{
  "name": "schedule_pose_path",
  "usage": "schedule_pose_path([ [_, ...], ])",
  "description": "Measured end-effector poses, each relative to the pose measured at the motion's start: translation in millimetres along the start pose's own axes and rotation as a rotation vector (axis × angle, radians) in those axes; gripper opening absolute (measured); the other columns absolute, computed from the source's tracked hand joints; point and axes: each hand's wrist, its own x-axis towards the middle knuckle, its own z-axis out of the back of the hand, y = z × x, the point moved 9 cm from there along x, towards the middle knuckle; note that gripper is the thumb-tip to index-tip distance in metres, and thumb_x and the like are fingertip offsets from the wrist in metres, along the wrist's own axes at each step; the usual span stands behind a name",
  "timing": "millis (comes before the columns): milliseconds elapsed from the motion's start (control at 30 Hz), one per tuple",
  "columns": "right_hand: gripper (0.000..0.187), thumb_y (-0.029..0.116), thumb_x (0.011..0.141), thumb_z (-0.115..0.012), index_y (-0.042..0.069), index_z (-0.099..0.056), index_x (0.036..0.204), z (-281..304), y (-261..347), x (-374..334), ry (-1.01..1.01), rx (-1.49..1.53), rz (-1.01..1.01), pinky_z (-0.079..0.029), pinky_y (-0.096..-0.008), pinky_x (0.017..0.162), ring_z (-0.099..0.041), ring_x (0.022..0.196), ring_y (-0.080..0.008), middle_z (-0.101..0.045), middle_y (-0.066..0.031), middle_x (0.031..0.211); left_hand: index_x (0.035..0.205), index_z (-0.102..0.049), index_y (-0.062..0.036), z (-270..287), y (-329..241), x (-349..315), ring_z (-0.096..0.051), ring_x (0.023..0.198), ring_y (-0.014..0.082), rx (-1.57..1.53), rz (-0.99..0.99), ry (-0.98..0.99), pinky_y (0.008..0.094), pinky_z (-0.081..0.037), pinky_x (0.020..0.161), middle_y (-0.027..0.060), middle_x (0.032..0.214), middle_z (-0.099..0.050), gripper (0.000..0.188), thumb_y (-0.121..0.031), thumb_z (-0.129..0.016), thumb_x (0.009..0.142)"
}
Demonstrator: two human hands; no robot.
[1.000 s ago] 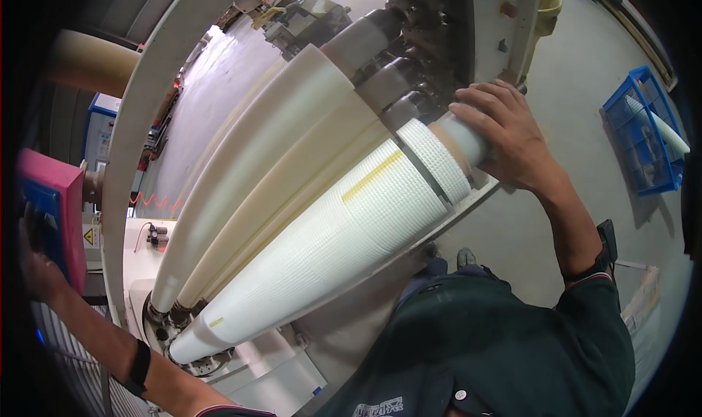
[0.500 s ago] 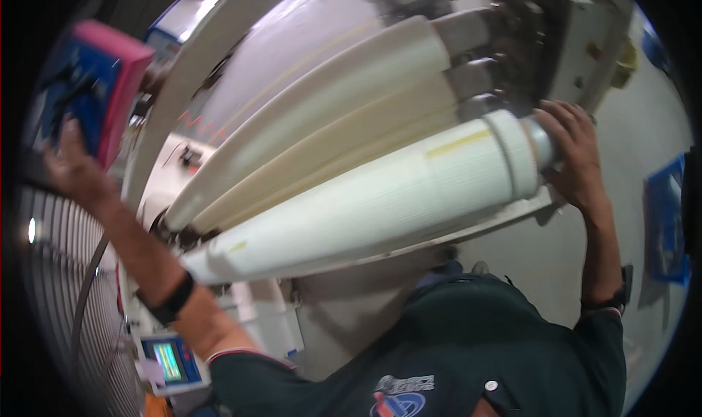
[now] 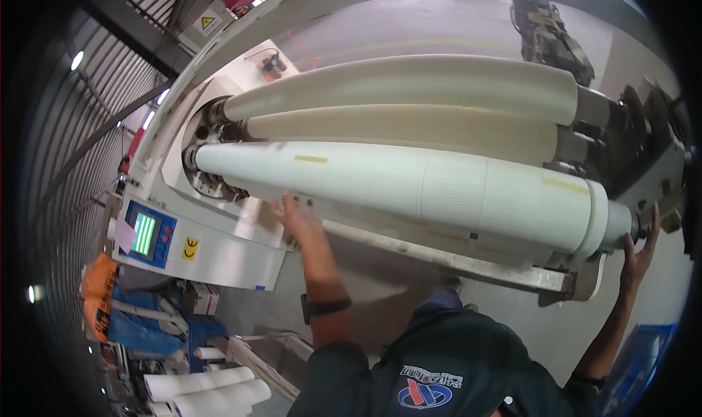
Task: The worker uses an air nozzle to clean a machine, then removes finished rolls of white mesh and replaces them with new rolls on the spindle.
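Observation:
A long white roll (image 3: 365,179), wound with cloth-like material and marked with yellow strips, lies across the machine. My left hand (image 3: 298,219) is just below the roll's near side, towards its left end, its fingers spread and nothing in them. At the right end a grey core (image 3: 620,223) sticks out of the roll. My right hand (image 3: 638,252) is at the tip of that core, fingers stretched and apart around it; whether they touch it I cannot tell. Behind lie two cream rolls, an upper one (image 3: 409,88) and a lower one (image 3: 417,128).
The machine's white housing (image 3: 219,245) holds a blue control panel (image 3: 148,232) on the left. A metal rail (image 3: 439,256) runs below the white roll. Spare white rolls (image 3: 219,399) lie at lower left, near an open box (image 3: 281,347). A blue bin (image 3: 640,358) stands at right.
My left hand has come from the blue and pink object at upper left down to the white roll's near side. My right hand's fingers, earlier curled over the core, now stretch apart. The view has shifted.

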Motion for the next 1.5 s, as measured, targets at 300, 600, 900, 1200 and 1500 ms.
schedule_pose_path([
  [300,0.065,0.034,0.097,-0.05,0.006,-0.026,0.15,-12,-70,-8,-0.134,0.459,-0.394,-0.023,-0.0463,0.114,-0.032,0.14,-0.0295,-0.032,-0.0146,0.152,0.148,-0.031,-0.0141,-65,39,-11,-0.033,0.137,0.0274,-0.465,0.325,0.206,0.0433,-0.028,0.113,0.0077,0.151,-0.034,0.076,-0.067,-0.037,0.093],
  [600,0.059,0.031,0.101,-0.041,0.002,-0.022,0.149,-24,-65,-3,-0.239,0.571,-0.425,-0.029,-0.0477,0.113,-0.034,0.137,-0.034,-0.031,-0.0173,0.151,0.149,-0.029,-0.0168,-91,41,-100,-0.034,0.138,0.0279,-0.299,0.461,0.169,0.0448,-0.032,0.112,0.0074,0.152,-0.032,0.08,-0.073,-0.024,0.092],
  [900,0.057,0.031,0.101,-0.038,0.003,-0.024,0.148,-32,-101,-29,-0.354,0.919,-0.661,-0.036,-0.0454,0.11,-0.038,0.135,-0.0307,-0.033,-0.0185,0.15,0.149,-0.028,-0.0115,-124,25,-117,-0.034,0.136,0.0372,-0.218,0.028,0.53,0.0509,-0.028,0.114,0.0161,0.153,-0.029,0.084,-0.072,-0.021,0.092],
  [1200,0.104,0.064,0.077,-0.065,0.003,-0.02,0.149,-23,-43,1,0.106,0.84,-0.422,-0.03,-0.0456,0.111,-0.039,0.133,-0.034,-0.036,-0.0205,0.145,0.149,-0.03,-0.0101,-145,28,-161,-0.041,0.133,0.0347,-0.254,0.295,0.386,0.0505,-0.036,0.111,0.0123,0.15,-0.036,0.082,-0.068,-0.012,0.094],
  [1500,0.103,0.063,0.074,-0.069,0.006,-0.026,0.148,-11,-50,-7,0.313,0.814,-0.422,-0.036,-0.0414,0.106,-0.041,0.132,-0.0308,-0.039,-0.0186,0.145,0.144,-0.039,-0.0115,-116,28,-173,-0.044,0.13,0.0285,-0.228,0.185,0.156,0.0431,-0.036,0.11,0.0097,0.145,-0.044,0.068,-0.061,-0.033,0.097],
])
